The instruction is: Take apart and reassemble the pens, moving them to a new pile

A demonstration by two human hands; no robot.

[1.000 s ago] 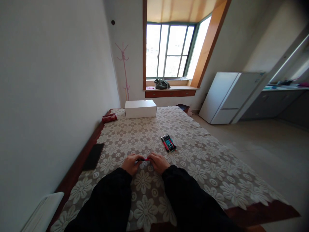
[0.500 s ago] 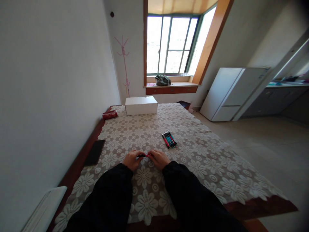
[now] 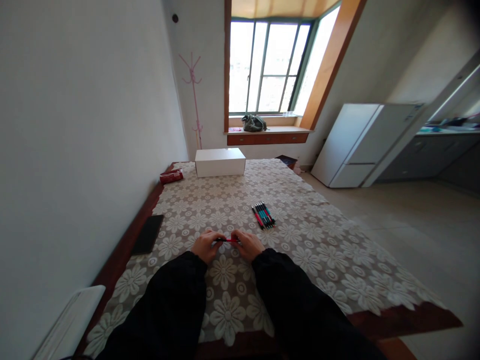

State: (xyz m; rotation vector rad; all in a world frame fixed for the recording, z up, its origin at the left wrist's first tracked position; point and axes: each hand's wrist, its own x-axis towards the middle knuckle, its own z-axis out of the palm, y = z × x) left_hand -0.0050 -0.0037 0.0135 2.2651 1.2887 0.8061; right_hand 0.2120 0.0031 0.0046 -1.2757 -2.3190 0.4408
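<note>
Between my two hands lies a slim red and black pen [image 3: 229, 240], held level just above the flowered tablecloth [image 3: 227, 310]. My left hand [image 3: 206, 245] pinches its black end between thumb and fingers. On the red end, the fingers of my right hand [image 3: 247, 245] are closed. Whether the pen is in one piece or two cannot be made out. Beyond my right hand, several pens [image 3: 263, 215] in black, red and teal lie side by side in a row on the cloth.
A white box [image 3: 220, 163] stands at the table's far end, with a dark red packet [image 3: 171, 176] to its left. Along the left edge lies a flat black object [image 3: 147, 235]; nearer is a white object [image 3: 71, 325]. A wall borders the left side.
My right hand has shifted slightly to the right, and more of the pen's red part shows between my hands. The row of pens has stayed put.
</note>
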